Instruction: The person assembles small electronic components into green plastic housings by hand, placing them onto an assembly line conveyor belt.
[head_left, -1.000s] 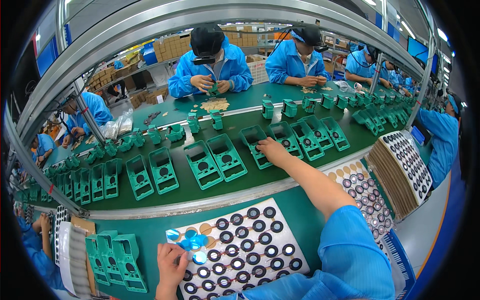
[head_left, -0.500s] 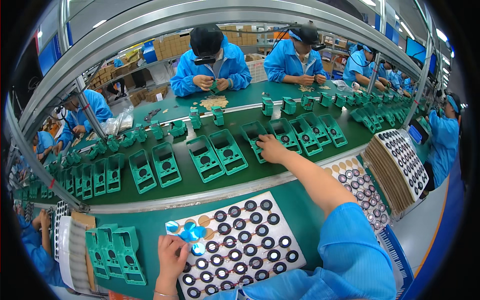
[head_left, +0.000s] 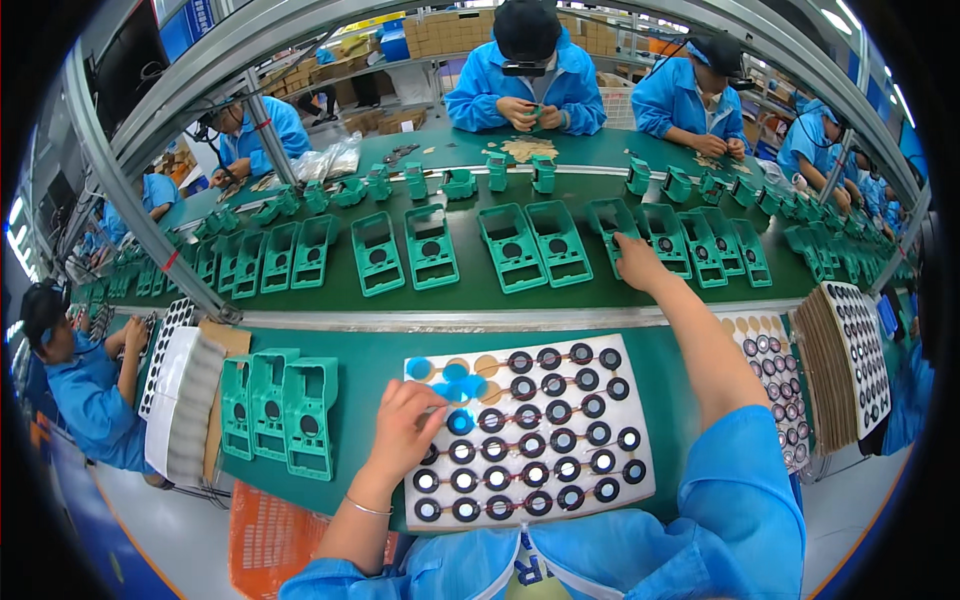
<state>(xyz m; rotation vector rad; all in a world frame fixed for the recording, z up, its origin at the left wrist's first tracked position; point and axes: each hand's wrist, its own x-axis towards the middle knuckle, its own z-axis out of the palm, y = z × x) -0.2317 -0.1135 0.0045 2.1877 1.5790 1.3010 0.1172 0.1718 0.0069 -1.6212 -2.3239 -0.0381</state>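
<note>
Sheet (head_left: 617, 413): some spots bare, most black-rimmed discs (head_left: 558, 411) remain.
Left hand (head_left: 402, 418): by blue films (head_left: 462, 387), grip unclear.
Right hand (head_left: 640, 265): on green housing (head_left: 610, 215), likewise.

Lettering, right down at the bottom of the frame!
There it is, lower middle: a few big dark letters (head_left: 529, 570) on the pale garment (head_left: 528, 591) showing at the open neck of the blue jacket (head_left: 630, 560), only partly in sight. And up at the upper left, a blue panel (head_left: 199, 16) carries pale marks, too small to read.
</note>
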